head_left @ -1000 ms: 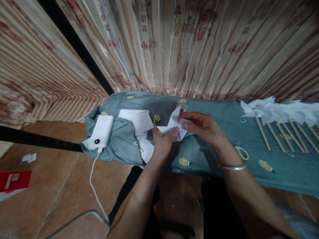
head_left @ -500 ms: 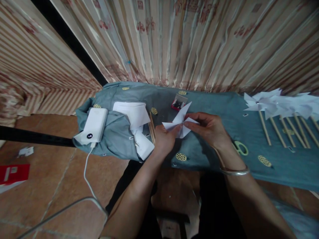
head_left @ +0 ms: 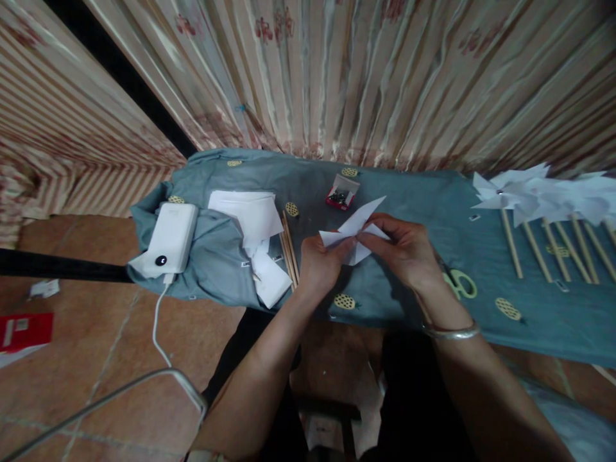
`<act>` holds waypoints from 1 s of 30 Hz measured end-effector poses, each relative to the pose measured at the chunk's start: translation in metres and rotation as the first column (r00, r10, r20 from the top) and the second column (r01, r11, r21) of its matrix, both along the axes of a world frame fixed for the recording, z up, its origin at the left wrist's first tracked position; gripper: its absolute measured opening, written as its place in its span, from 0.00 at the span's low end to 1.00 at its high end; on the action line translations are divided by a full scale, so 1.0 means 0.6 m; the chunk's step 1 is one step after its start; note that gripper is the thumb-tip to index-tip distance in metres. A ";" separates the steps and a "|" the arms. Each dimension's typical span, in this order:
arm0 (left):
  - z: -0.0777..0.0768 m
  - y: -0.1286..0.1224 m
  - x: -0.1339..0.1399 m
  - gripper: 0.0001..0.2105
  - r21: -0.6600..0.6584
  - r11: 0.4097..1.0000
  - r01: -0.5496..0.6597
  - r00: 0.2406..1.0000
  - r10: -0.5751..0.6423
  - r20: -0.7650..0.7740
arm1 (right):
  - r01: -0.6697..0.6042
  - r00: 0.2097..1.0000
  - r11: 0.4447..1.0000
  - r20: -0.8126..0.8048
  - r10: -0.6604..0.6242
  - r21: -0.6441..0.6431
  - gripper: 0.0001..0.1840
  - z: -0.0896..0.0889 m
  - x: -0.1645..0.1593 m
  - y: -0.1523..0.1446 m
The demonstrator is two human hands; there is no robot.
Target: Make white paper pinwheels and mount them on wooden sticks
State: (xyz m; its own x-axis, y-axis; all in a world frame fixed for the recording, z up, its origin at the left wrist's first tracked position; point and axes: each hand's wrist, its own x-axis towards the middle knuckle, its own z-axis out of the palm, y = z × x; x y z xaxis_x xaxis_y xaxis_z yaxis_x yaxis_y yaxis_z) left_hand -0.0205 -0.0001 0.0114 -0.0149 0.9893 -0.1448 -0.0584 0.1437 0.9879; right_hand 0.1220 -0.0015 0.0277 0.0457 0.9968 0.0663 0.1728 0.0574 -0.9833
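Observation:
Between both hands is a white paper pinwheel (head_left: pixel 359 218) with its points folded toward the middle. My left hand (head_left: pixel 323 262) pinches it near the centre from the left. My right hand (head_left: pixel 404 247), with a metal bangle on the wrist, has its thumb and fingers closed on the right side of the paper. Whether a pin sits at the centre is hidden by the fingertips. Just behind the hands stands a small red open box (head_left: pixel 342 194) of dark pins. Green-handled scissors (head_left: pixel 461 284) lie beside my right wrist, partly covered by it.
Finished pinwheels (head_left: pixel 513 189) on wooden sticks lie in a row at the right. To the left are stacked white paper sheets (head_left: pixel 248 208), loose wooden sticks (head_left: pixel 289 250) and a white power bank (head_left: pixel 172 237) with a cable (head_left: pixel 156 321). A patterned curtain (head_left: pixel 308 83) hangs behind the cloth-covered table (head_left: pixel 409 186).
The pinwheel has turned slightly in my hands, its upper point now leaning further right. The view has shifted a little, and the red box shows more fully.

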 end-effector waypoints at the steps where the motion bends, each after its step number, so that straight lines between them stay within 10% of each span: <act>1: -0.003 0.001 0.001 0.06 0.001 1.000 -0.010 1.000 0.010 0.017 | 0.005 1.000 1.000 -0.009 -0.005 -0.005 0.05 -0.001 0.000 0.000; 11: -0.015 0.002 0.004 0.14 0.037 0.999 0.018 0.984 -0.024 0.178 | -0.004 0.990 0.976 -0.138 -0.027 -0.219 0.19 -0.009 0.005 -0.001; 30: -0.013 0.002 -0.008 0.20 0.051 0.996 0.070 0.976 -0.079 0.202 | -0.077 0.914 0.880 -0.386 -0.125 -0.469 0.12 -0.004 -0.004 0.003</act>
State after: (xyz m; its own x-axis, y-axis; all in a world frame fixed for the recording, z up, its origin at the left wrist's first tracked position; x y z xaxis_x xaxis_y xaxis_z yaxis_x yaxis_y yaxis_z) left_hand -0.0255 0.0010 0.0033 0.0848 0.9920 -0.0938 -0.2499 0.1123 0.9617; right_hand 0.1194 0.0001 0.0250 -0.0087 0.9018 -0.4320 -0.2382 -0.4215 -0.8750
